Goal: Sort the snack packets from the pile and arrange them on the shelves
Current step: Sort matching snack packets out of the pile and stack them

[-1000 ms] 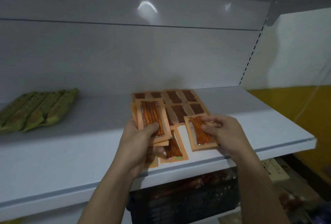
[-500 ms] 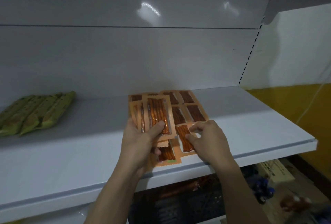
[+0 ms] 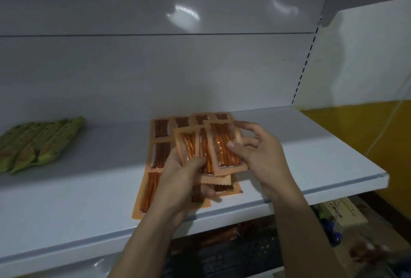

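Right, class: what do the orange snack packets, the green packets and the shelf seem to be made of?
Orange snack packets: probably thin plastic film, glossy; clear window shows the sticks, edges are zigzag-cut. Green packets: likely plastic wrap too, duller, crinkled. Shelf: seemingly painted metal, smooth white with soft sheen.

Fingers (image 3: 195, 162) hide orange packets (image 3: 222, 159); green packets (image 3: 42, 142) cropped left.

Orange snack packets (image 3: 224, 146) fanned above shelf (image 3: 89, 193), green packets (image 3: 40, 142) left
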Demonstrator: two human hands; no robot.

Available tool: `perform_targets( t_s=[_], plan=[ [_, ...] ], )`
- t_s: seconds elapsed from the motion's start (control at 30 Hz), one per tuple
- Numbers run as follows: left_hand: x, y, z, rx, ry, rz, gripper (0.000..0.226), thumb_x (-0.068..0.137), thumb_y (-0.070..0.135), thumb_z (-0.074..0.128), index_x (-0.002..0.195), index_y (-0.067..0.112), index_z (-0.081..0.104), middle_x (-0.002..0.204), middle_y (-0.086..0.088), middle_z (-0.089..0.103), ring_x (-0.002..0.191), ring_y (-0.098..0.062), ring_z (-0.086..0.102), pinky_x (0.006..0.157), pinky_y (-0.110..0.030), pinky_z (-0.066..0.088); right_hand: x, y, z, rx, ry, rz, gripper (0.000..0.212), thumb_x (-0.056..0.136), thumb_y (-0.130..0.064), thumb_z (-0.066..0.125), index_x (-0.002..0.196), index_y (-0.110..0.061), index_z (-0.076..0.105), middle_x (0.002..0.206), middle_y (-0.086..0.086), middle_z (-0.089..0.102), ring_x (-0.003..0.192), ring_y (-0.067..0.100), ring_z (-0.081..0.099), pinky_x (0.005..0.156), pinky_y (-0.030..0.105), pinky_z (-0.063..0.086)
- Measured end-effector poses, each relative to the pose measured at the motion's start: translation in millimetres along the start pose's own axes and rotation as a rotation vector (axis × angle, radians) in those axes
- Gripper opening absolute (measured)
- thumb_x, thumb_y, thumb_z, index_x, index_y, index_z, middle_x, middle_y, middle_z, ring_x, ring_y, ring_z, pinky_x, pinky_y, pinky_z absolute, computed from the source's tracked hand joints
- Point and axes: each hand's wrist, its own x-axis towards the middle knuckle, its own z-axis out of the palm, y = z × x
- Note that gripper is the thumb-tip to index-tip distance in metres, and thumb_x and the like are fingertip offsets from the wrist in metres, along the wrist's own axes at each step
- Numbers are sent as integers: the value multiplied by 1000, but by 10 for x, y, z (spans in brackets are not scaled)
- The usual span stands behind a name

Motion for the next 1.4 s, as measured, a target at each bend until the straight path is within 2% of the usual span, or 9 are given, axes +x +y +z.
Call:
perform_targets(
  t_s=[0.1, 0.23, 0.37, 0.57, 0.87, 1.03, 1.2, 1.3, 1.4],
  plan=[
    [39, -27, 29, 36, 56, 7, 26, 99, 9, 51, 125, 11, 47, 94, -20, 72, 50, -25, 61, 47, -33, 55, 14, 37, -250, 46, 53, 30, 30, 86, -4, 71, 112, -17, 65, 79, 6, 75, 72, 19, 73, 57, 23, 55],
    [108, -76, 155, 13, 132, 45, 31, 97, 6, 54, 128, 9, 49, 99, -20, 71, 56, -21, 66, 42, -25, 50, 52, 109, -326, 57, 20, 57, 27, 86, -5, 71, 109, -18, 66, 85, 6, 76, 78, 21, 74, 65, 30, 59],
    [130, -104, 206, 10, 249, 88, 31, 96, 5, 56, 126, 10, 50, 104, -15, 72, 68, -24, 71, 46, -25, 54, 72, 222, -550, -38, 64, 71, 25, 87, -7, 72, 107, -20, 67, 87, 8, 74, 75, 19, 74, 65, 29, 59],
    [127, -164, 279, 59, 359, 124, 31, 96, 7, 56, 125, 13, 48, 106, -16, 70, 61, -20, 68, 46, -24, 51, 78, 500, -734, -300, 42, 122, 22, 84, -19, 76, 103, -29, 70, 97, 5, 73, 83, 20, 73, 78, 45, 60],
    [132, -196, 528, 106, 452, 156, 26, 96, 9, 57, 120, 12, 50, 98, -11, 72, 54, -14, 66, 44, -21, 49, 140, 497, -604, -618, -49, -13, 31, 82, -39, 76, 111, -28, 70, 97, -9, 68, 83, 7, 65, 80, 32, 57],
    [146, -272, 580, 97, 485, 170, 28, 95, 9, 57, 122, 12, 50, 103, -13, 71, 63, -19, 69, 45, -23, 50, 129, 510, -575, -886, -88, -151, 30, 88, -48, 66, 112, -30, 69, 94, -10, 48, 88, 8, 54, 79, 24, 48],
    [123, -326, 641, 97, 546, 172, 29, 94, 10, 59, 122, 12, 50, 101, -12, 72, 63, -22, 70, 45, -24, 51, 180, 519, -639, -818, -167, -158, 28, 90, -46, 65, 112, -29, 70, 97, -9, 48, 90, 7, 54, 78, 20, 45],
    [110, -323, 650, 82, 530, 151, 31, 94, 10, 60, 123, 11, 49, 99, -15, 71, 58, -20, 68, 43, -23, 48, 201, 439, -681, -609, -121, -156, 30, 91, -46, 62, 116, -30, 69, 102, -10, 58, 86, -2, 56, 67, 6, 40],
    [98, -287, 684, 88, 514, 153, 31, 94, 11, 61, 123, 11, 50, 96, -14, 71, 57, -17, 66, 44, -22, 48, 264, 288, -646, -346, -249, -72, 39, 91, -46, 62, 128, -33, 59, 100, -12, 66, 88, -2, 62, 73, 12, 49]
  ],
)
